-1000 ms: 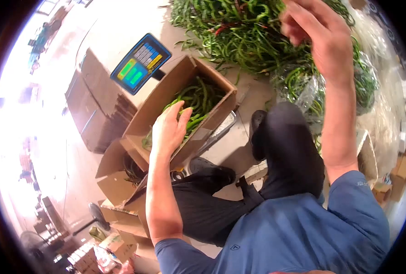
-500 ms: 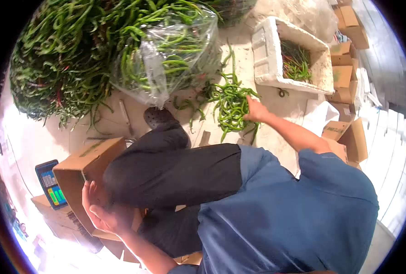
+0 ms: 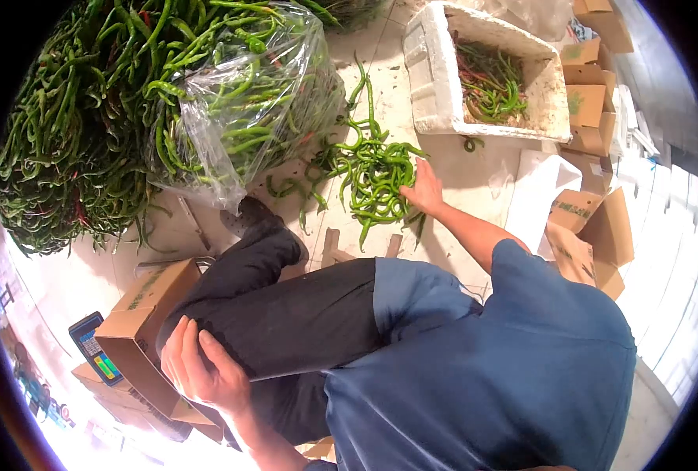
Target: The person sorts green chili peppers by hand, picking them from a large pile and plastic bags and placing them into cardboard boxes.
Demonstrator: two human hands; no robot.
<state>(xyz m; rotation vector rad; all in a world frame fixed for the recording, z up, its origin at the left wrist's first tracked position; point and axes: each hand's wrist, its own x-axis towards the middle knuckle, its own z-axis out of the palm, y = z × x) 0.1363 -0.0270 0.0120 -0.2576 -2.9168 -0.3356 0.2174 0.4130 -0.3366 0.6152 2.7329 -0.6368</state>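
Observation:
Curly long green chili peppers (image 3: pixel 376 177) lie in a loose pile on the floor. At the pile's right edge is my right hand (image 3: pixel 423 191), touching the peppers with thumb and fingers apart; some fingertips are hidden among them. My left hand (image 3: pixel 204 367) is raised over the dark trouser leg, beside the mouth of a cardboard box (image 3: pixel 149 302). Its fingers are stretched out and nothing is in it. Beyond the pile, a clear plastic bag (image 3: pixel 243 118) full of green peppers leans against a much larger heap of peppers (image 3: pixel 74 133).
A dirty white foam box (image 3: pixel 435 71) with thin peppers and stems inside stands at upper right. Cardboard boxes (image 3: pixel 592 102) line the right side. A scale display (image 3: pixel 96 349) is beside the box at left. A dark clog (image 3: pixel 247 216) rests near the bag.
My left hand has moved away from the box opening, rightward to above the leg. My right hand stays at the pile's edge. The whole view has shifted somewhat.

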